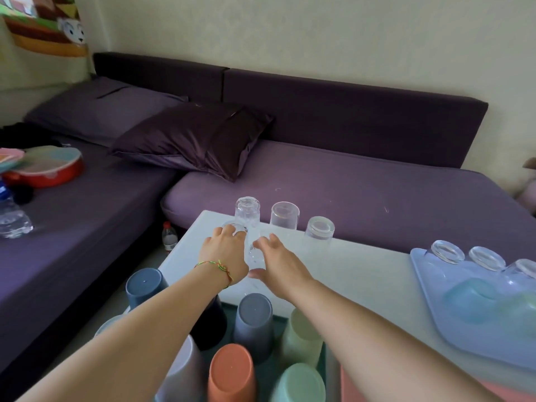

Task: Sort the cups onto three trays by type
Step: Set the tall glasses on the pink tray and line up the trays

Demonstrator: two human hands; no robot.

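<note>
Arms point(139, 335) stretch forward; left hand point(224, 252) grips clear glass point(235, 227), right hand point(280, 264) splayed.

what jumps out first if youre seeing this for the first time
Two bare arms reach across the white table, the left hand, with a woven bracelet at its wrist, curled over a clear glass and the right hand spread open beside it. Nearest the camera, upside-down coloured plastic cups crowd a dark tray; at the right a blue tray holds upside-down glasses, and a purple sofa fills the back.
</note>
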